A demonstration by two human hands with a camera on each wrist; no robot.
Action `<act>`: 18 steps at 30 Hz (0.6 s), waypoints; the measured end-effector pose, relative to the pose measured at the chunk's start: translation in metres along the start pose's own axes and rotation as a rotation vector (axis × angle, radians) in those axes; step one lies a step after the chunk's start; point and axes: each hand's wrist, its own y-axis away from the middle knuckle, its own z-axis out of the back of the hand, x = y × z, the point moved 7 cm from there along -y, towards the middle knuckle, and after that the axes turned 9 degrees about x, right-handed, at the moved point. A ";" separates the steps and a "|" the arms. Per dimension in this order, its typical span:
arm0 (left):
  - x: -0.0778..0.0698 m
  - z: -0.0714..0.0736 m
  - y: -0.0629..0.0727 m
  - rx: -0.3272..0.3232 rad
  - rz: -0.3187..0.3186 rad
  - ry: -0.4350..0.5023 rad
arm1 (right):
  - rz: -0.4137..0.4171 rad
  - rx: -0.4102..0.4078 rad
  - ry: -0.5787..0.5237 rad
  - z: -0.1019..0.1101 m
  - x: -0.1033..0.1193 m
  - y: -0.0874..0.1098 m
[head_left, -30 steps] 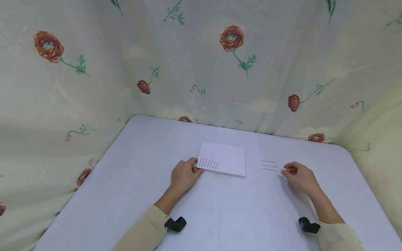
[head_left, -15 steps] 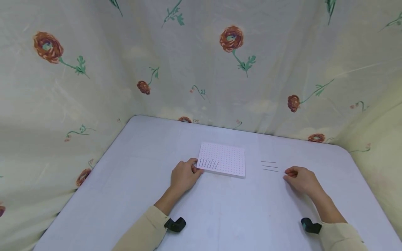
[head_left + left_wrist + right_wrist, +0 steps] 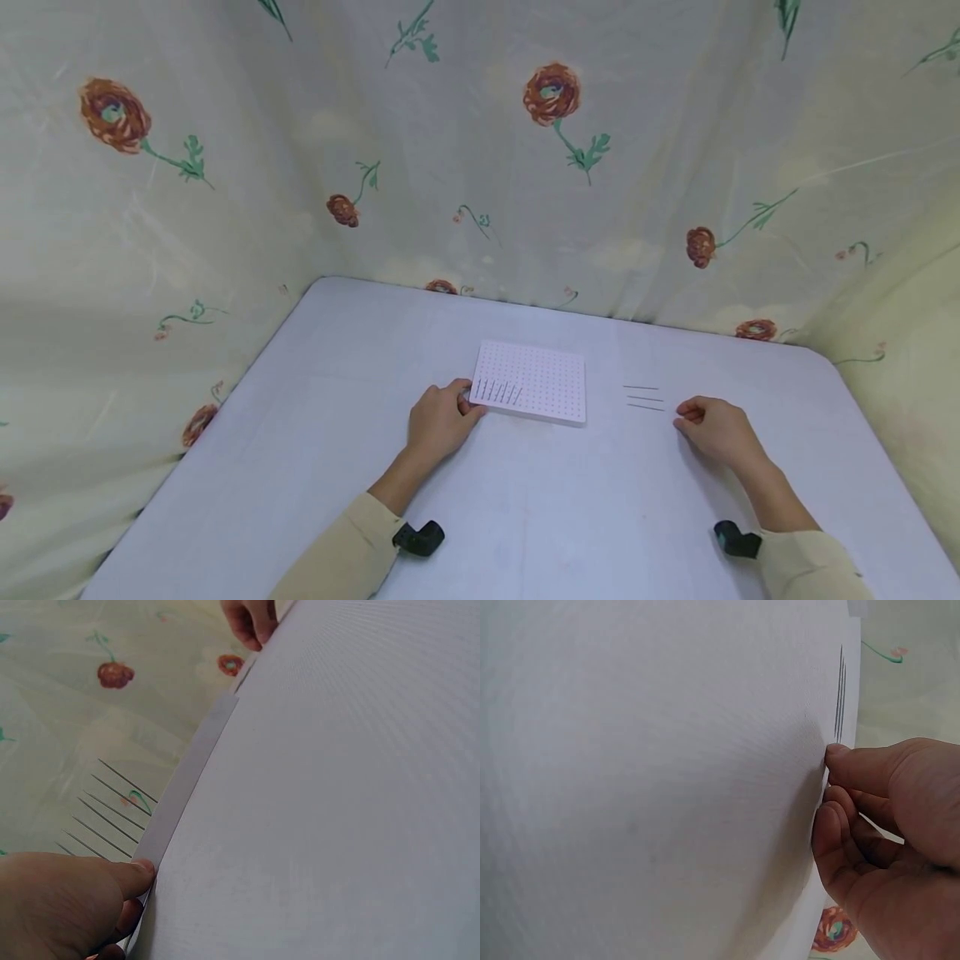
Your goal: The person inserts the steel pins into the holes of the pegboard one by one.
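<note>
A white board (image 3: 551, 383) dotted with rows of small holes lies mid-table. At its near left corner my left hand (image 3: 441, 419) grips the edge, thumb in front. Several thin dark needles (image 3: 112, 810) stand upright in the board beside that hand. To the right of the board, three thin dark needles (image 3: 645, 397) lie roughly parallel on the table. My right hand (image 3: 718, 429) is at their right ends, fingers bent and fingertips low at the tabletop. In the right wrist view a gap shows between thumb (image 3: 838, 750) and fingers, and nothing is visible in it.
The white-covered table (image 3: 570, 508) has rounded far corners. A flowered curtain (image 3: 420, 150) hangs behind it and along both sides. Each wrist wears a small black device.
My right hand has shifted slightly toward the near side, then a little left toward the lying needles. The left hand and the board have stayed in place.
</note>
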 end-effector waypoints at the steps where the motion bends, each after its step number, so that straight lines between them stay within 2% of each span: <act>1: 0.000 0.000 0.000 0.000 0.000 0.002 | 0.000 -0.001 0.001 -0.001 0.001 0.000; 6: 0.001 -0.001 0.000 -0.003 0.003 0.005 | 0.001 -0.007 0.001 -0.003 0.004 -0.003; 18: 0.000 0.000 0.001 -0.014 -0.004 0.003 | 0.060 -0.056 0.012 -0.007 0.018 -0.011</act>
